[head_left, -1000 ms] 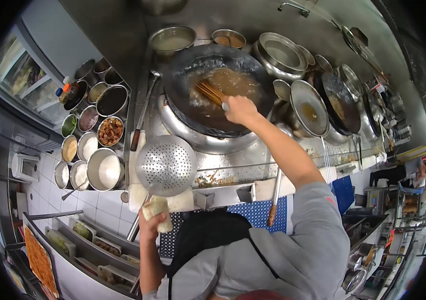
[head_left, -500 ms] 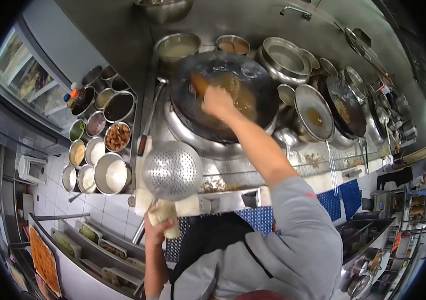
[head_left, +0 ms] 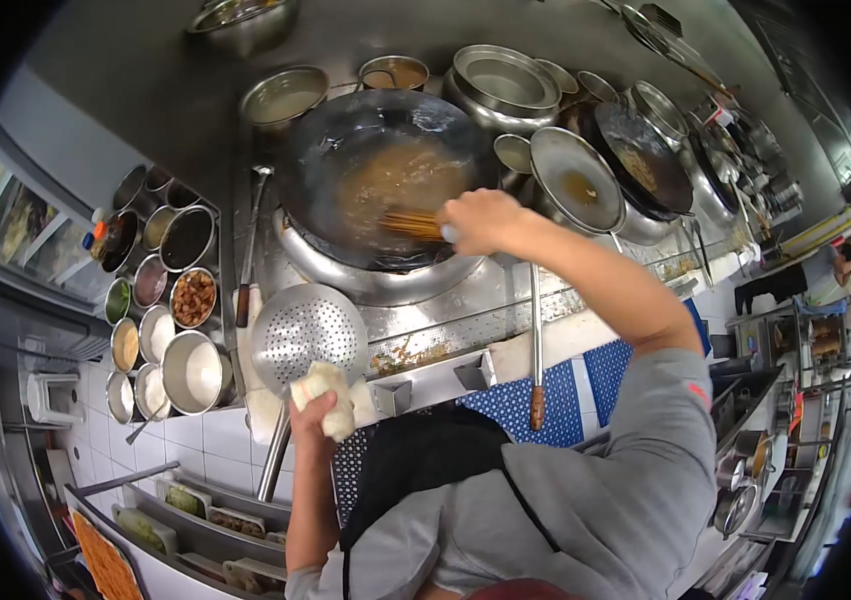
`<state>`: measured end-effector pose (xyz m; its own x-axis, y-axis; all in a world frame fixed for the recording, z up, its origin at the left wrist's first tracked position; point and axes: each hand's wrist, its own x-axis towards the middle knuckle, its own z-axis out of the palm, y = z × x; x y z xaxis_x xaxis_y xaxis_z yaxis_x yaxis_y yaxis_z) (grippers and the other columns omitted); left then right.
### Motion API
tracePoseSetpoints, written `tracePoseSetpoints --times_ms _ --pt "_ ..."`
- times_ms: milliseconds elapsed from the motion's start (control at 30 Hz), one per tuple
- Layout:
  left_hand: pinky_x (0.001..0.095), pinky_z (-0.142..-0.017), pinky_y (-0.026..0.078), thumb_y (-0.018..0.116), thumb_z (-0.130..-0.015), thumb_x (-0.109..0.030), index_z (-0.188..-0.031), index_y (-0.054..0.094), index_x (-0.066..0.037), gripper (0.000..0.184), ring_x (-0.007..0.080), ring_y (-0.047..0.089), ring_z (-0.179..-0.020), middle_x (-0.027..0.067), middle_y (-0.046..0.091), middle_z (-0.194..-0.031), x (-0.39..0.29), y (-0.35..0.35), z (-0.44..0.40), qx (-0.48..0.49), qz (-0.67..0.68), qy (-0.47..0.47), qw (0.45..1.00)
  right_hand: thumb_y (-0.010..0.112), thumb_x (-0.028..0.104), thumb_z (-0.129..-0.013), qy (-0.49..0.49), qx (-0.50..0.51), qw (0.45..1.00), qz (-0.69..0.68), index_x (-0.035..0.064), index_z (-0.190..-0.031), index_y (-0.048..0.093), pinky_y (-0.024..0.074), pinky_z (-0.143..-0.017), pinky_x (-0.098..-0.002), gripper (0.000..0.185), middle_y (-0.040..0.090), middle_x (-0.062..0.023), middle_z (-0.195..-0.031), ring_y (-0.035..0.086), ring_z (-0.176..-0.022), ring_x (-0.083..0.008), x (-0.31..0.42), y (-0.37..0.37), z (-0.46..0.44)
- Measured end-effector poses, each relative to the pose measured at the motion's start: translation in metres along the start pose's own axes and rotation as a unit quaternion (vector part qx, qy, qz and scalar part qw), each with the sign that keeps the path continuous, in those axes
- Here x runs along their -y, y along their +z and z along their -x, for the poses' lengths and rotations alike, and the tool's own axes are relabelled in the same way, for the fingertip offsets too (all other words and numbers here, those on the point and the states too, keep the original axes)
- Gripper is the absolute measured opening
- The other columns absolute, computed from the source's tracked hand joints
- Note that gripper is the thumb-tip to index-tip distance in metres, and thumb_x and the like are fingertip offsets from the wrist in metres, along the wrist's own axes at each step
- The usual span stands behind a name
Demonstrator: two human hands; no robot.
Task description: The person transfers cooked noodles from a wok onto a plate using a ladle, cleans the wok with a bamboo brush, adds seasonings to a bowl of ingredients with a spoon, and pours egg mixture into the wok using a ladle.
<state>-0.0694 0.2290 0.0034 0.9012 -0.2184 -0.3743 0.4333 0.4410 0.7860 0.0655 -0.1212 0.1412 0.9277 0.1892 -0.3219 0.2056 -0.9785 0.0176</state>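
My right hand is closed around a bamboo wok brush, its bristles at the right side of the large black wok. Brownish, foamy liquid lies in the wok's bottom. Folded pale cloth is gripped in my left hand, in front of the counter. Just behind the cloth a perforated strainer rests on the counter edge, its metal handle sloping down past my left wrist. Whether my left hand touches that handle I cannot tell.
Several metal containers of ingredients stand on the left. A long-handled ladle overhangs the counter front. A steel pan and a second wok sit to the right. Bowls line the back.
My right hand and the brush have moved from the wok's left side to its right side. My left hand with the cloth has risen slightly. The camera view has shifted.
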Motion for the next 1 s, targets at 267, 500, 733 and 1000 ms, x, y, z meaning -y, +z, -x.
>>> tracePoseSetpoints --times_ms 267,500,733,1000 --pt "0.0405 -0.071 0.051 0.034 -0.097 -0.063 -0.111 0.057 -0.018 0.052 0.0250 0.062 -0.088 0.0083 0.063 -0.102 0.005 0.125 -0.135 0.023 0.033 -0.186 0.982 0.067 0.017 -0.079 0.161 -0.125 0.978 -0.047 0.0070 -0.108 0.069 0.0555 -0.087 -0.0407 0.030 0.069 -0.0155 -0.110 0.067 -0.105 -0.0303 -0.070 -0.001 -0.133" --pt "0.0384 -0.065 0.052 0.061 -0.090 -0.041 -0.098 0.060 -0.016 0.026 0.0260 0.060 -0.085 0.0057 0.062 -0.093 0.022 0.151 -0.183 -0.017 0.085 -0.219 0.972 0.073 0.025 -0.072 0.133 -0.127 0.969 -0.167 0.0172 -0.115 0.070 0.0528 -0.091 -0.0414 0.044 0.069 -0.0153 -0.110 0.066 -0.104 -0.0313 -0.036 0.009 -0.124" --pt "0.0404 -0.067 0.053 0.046 -0.096 -0.031 -0.103 0.059 -0.015 0.021 0.0237 0.059 -0.082 0.0034 0.063 -0.093 0.019 0.163 -0.189 -0.035 0.079 -0.184 0.979 0.068 0.022 -0.077 0.120 -0.239 0.958 -0.105 0.0185 -0.114 0.070 0.0547 -0.083 -0.0435 0.038 0.071 -0.0178 -0.099 0.068 -0.093 -0.0352 -0.014 -0.021 0.025" --pt "0.0401 -0.066 0.053 0.044 -0.098 -0.037 -0.103 0.060 -0.016 0.028 0.0245 0.060 -0.084 0.0037 0.064 -0.096 0.021 0.167 -0.180 -0.010 0.079 -0.177 0.981 0.071 0.025 -0.078 0.149 -0.251 0.945 -0.146 0.0167 -0.124 0.063 0.0543 -0.077 -0.0475 0.047 0.070 -0.0203 -0.087 0.068 -0.083 -0.0387 0.013 0.061 0.065"
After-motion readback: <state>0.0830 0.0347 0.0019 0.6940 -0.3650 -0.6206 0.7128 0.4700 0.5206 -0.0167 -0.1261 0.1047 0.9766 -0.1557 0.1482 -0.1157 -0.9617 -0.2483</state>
